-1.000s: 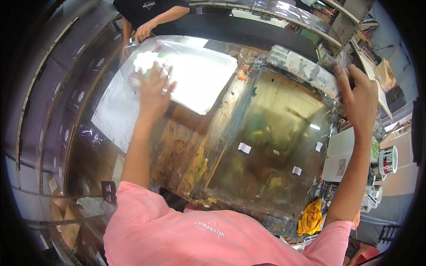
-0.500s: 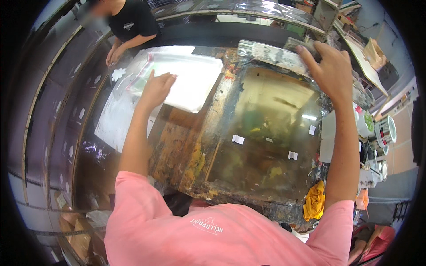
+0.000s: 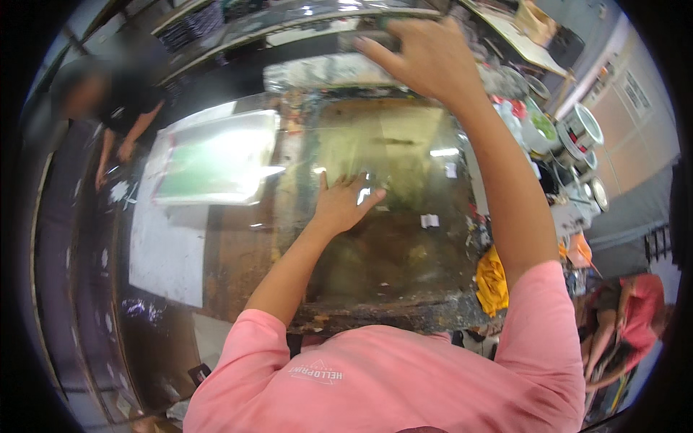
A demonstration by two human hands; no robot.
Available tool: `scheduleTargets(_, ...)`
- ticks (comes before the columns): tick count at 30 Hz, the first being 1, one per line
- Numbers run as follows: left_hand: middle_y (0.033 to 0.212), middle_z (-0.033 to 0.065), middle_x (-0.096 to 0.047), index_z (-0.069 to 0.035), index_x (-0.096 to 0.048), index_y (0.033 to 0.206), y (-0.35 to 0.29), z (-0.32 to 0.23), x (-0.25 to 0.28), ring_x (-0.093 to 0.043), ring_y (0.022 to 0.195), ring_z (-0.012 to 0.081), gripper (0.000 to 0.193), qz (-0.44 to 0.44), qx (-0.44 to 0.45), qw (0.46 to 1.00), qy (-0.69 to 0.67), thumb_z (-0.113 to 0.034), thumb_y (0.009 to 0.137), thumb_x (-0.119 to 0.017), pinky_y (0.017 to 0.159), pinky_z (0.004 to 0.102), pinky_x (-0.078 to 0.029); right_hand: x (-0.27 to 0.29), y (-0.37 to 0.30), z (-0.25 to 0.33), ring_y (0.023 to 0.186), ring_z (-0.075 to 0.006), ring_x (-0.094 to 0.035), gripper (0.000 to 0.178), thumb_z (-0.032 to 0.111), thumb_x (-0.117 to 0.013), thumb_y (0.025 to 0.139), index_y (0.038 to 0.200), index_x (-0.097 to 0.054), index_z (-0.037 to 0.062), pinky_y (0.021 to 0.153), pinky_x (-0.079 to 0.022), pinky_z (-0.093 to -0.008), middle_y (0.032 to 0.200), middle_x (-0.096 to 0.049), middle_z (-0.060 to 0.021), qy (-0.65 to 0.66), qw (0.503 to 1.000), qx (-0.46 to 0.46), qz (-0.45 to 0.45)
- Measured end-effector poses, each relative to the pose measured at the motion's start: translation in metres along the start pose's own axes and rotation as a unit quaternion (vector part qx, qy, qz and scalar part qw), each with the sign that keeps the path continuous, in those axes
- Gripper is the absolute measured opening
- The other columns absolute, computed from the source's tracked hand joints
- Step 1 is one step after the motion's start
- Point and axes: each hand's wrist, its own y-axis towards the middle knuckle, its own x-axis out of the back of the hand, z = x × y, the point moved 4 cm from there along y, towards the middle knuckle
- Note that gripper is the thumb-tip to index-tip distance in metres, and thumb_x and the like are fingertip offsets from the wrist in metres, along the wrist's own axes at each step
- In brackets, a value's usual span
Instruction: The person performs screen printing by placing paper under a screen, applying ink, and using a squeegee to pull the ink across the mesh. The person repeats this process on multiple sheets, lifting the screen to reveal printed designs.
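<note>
My left hand point(image 3: 345, 204) hovers over or touches the glossy panel point(image 3: 368, 270) at the table's middle, its fingers spread. A small white tab point(image 3: 364, 195) shows by its fingers; whether they touch it I cannot tell. At the far edge, my right hand point(image 3: 437, 61) is bent round a dark grey block point(image 3: 354, 41), partly hidden and blurred. Beside the block runs a pale, paint-smeared bar point(image 3: 321, 72). Other white tabs point(image 3: 429, 221) sit on the panel. Left of it lies a glossy translucent sheet point(image 3: 216, 162) with a greenish sheen, over white paper point(image 3: 170, 252).
Another person point(image 3: 119, 115) in dark clothes stands at the far left, hands by the table. A yellow cloth point(image 3: 492, 283) lies at the right edge. Tubs and cans point(image 3: 577, 133) crowd the right side. A person in red point(image 3: 635, 317) sits at the lower right.
My left hand has left the glossy sheet and moved right onto the glossy panel, its fingers spreading. The view has shifted right. My right hand stays by the grey block.
</note>
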Motion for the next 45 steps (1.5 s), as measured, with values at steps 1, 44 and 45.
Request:
scheduleTargets(1, 0.155, 0.0269, -0.051, -0.006, -0.056, 0.152, 0.002, -0.009, -0.015, -0.041, 0.15, 0.0445, 0.091, 0.011, -0.021, 0.999, 0.027, -0.078, 0.096, -0.048, 0.128, 0.0637, -0.014, 0.001, 0.005, -0.002, 0.083, -0.0394, -0.069, 0.06, 0.063, -0.063, 0.097, 0.096, -0.072, 0.0034, 0.084, -0.046, -0.0502, 0.081, -0.071, -0.0193, 0.004, 1.0, -0.005, 0.028)
scheduleTargets(44, 0.154, 0.0211, -0.053, -0.011, -0.057, 0.152, -0.013, -0.046, -0.043, -0.041, 0.149, 0.0425, 0.109, -0.157, -0.159, 0.973, -0.059, -0.081, 0.07, -0.077, 0.126, 0.0689, -0.013, 0.005, -0.002, 0.004, 0.057, -0.0249, -0.065, 0.073, 0.073, -0.059, 0.095, 0.068, -0.064, 0.0051, 0.061, -0.05, -0.0421, 0.059, -0.066, -0.0092, -0.027, 0.999, -0.033, -0.008)
scheduleTargets(45, 0.149, 0.0199, -0.057, -0.011, -0.057, 0.152, -0.016, -0.04, -0.024, -0.047, 0.144, 0.0418, 0.106, -0.176, -0.118, 0.971, -0.107, -0.075, 0.071, -0.083, 0.125, 0.0645, -0.022, 0.008, 0.0, 0.015, 0.058, -0.026, -0.065, 0.073, 0.072, -0.06, 0.095, 0.069, -0.064, 0.0042, 0.061, -0.05, -0.0425, 0.06, -0.065, -0.0105, 0.008, 0.995, -0.101, 0.015)
